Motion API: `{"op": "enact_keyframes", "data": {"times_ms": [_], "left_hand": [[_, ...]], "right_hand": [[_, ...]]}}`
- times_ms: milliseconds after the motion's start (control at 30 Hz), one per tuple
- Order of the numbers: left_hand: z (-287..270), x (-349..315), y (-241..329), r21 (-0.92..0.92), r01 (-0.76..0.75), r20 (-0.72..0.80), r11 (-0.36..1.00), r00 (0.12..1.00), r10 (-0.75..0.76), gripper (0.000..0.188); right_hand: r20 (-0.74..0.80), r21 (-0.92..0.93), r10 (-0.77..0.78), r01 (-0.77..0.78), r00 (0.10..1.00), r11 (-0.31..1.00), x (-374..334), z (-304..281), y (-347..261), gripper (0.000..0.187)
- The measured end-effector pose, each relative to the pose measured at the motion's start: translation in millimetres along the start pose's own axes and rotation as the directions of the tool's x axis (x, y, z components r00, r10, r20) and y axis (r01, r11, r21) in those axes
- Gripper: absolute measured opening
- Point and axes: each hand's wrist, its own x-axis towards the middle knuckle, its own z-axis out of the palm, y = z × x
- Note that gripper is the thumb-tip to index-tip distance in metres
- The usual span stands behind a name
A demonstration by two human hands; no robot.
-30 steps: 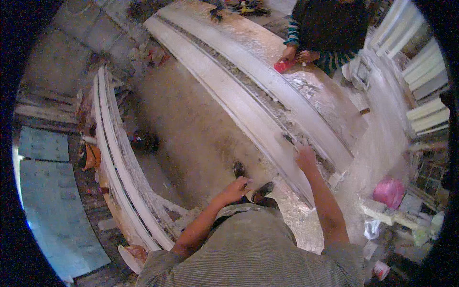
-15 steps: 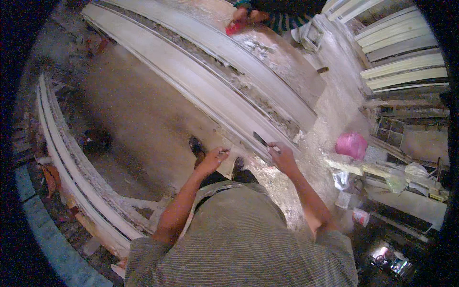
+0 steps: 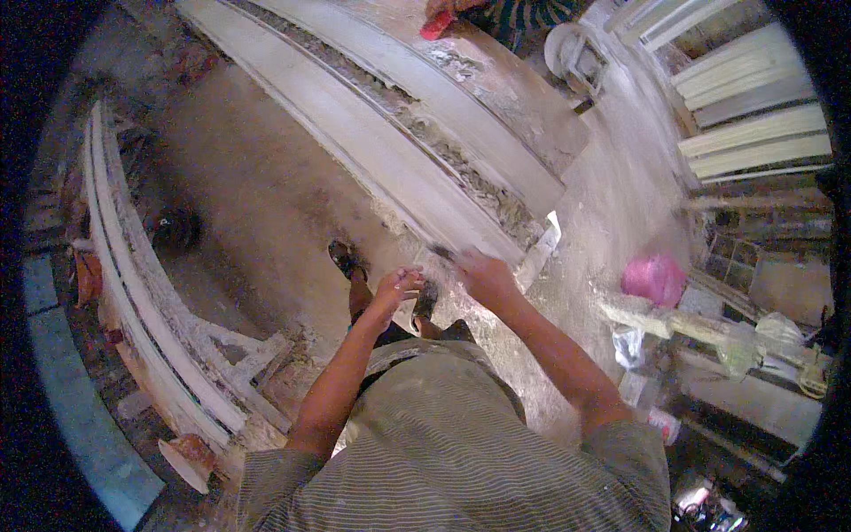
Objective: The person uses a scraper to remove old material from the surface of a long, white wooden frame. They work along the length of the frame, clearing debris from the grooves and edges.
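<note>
Hands (image 3: pixel 443 279) beside white moulding (image 3: pixel 399 168)

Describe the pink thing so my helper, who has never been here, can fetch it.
Start at the long white curved moulding crossing the dusty floor. Past its near end, on the person's right, a rounded bright pink lump lies beside clear plastic wrappings. Nothing else there is pink.

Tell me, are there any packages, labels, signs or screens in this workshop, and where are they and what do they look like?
No signs or screens show.
Pink bag: on the floor right of the long white moulding, rounded and crumpled.
Clear plastic wrappers: below the pink bag, right of the right hand, crinkled and see-through.
Small container: by the right elbow, white with red; too blurred to tell more.
</note>
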Motion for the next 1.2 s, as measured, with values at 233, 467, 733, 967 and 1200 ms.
{"op": "enact_keyframes", "data": {"times_ms": [233,467,733,967,1200], "left_hand": [[-9,-26,-10,0.009,-0.101,-0.110,0.995,0.989,0.101,0.043],[-43,-29,-48,-0.211,-0.155,-0.254,0.965,0.962,0.099,0.044],[-39,8,-25,-0.293,-0.080,-0.132,0.953,0.990,0.043,0.048],[-125,23,-24,-0.275,-0.083,-0.253,0.958,0.967,0.011,0.049],[-188,-17,-38,-0.343,-0.206,-0.377,0.917,0.924,0.066,0.053]], "right_hand": [[-0.142,0.126,-0.011,0.029,0.990,0.992,96,4,-17,0.026],[0.135,0.663,0.561,-0.495,0.817,0.561,-121,18,27,0.029],[-0.257,0.635,0.590,-0.326,0.765,0.700,178,102,-60,0.030],[-0.296,0.626,0.501,-0.231,0.814,0.745,70,62,-54,0.030],[-0.107,0.659,0.682,-0.462,0.724,0.594,-131,31,-5,0.026]]}}
